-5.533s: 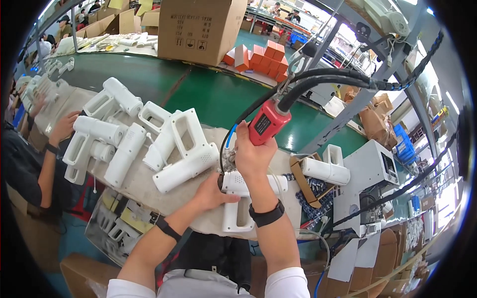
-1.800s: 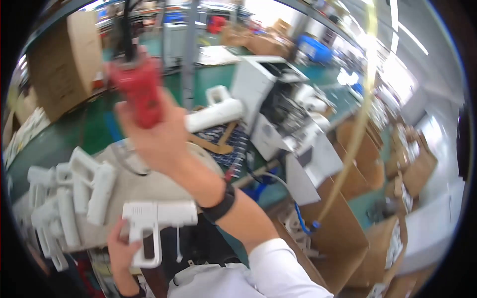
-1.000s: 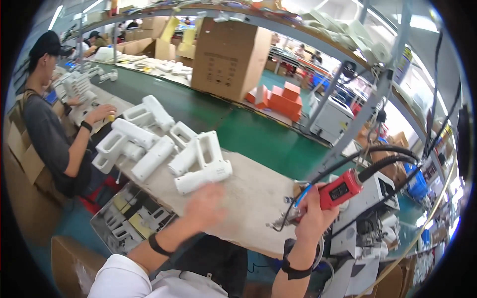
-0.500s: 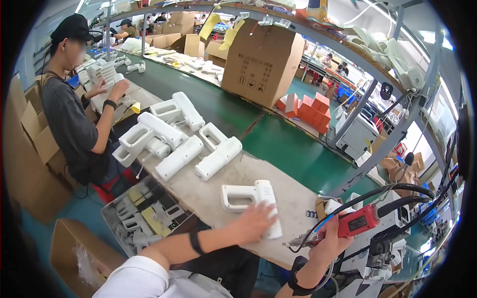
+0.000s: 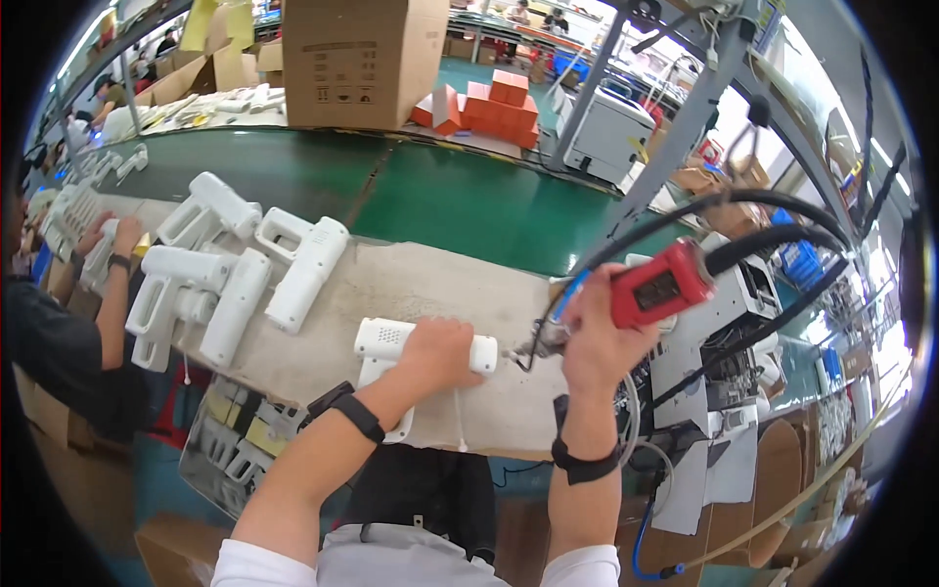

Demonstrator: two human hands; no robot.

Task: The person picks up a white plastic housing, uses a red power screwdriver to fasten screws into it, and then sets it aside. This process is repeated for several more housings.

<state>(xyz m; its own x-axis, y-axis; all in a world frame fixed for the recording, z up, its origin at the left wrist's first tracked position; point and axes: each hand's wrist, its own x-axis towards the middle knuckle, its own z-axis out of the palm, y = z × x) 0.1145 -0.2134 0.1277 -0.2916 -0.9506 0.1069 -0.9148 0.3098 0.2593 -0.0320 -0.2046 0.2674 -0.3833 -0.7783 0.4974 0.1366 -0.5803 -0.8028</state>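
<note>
My left hand point(image 5: 437, 354) is wrapped over the barrel of a white plastic device housing point(image 5: 380, 337), which has a loop handle and a patch of small holes. The housing lies on the worktop, its handle toward me and partly covered by my forearm. In my right hand point(image 5: 595, 344) is a red power screwdriver point(image 5: 657, 286) with a thick black cable and a blue tube. Its metal tip points left at the barrel's end; whether the two touch I cannot tell. Several similar white housings point(image 5: 308, 274) lie in a group to the left.
A green conveyor belt point(image 5: 469, 201) runs behind the beige worktop point(image 5: 411, 279). Beyond it stand a large carton point(image 5: 367, 59) and orange boxes point(image 5: 504, 112). A co-worker's arm point(image 5: 112, 293) is at the far left. Below the bench is a bin of parts point(image 5: 210, 450); black cables hang at right.
The housing has been turned so its barrel lies crosswise with the handle toward me. My left hand has closed over it, and the screwdriver has come level with its end. The view has swung right.
</note>
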